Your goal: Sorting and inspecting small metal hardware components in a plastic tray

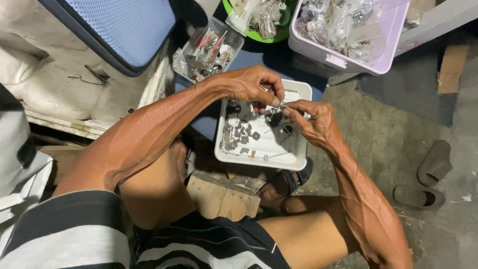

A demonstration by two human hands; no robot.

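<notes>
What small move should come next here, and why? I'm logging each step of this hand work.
Probably press the two pinched ends together: the left hand and right hand meet fingertip to fingertip on a small metal part, just above the white tray.

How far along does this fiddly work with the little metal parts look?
Hard to say what is finished. In hand: both hands, left hand and right hand, pinch a small metal piece over the white tray. Left: many dark small parts lie loose in the tray, and bagged parts fill the lilac bin.
</notes>
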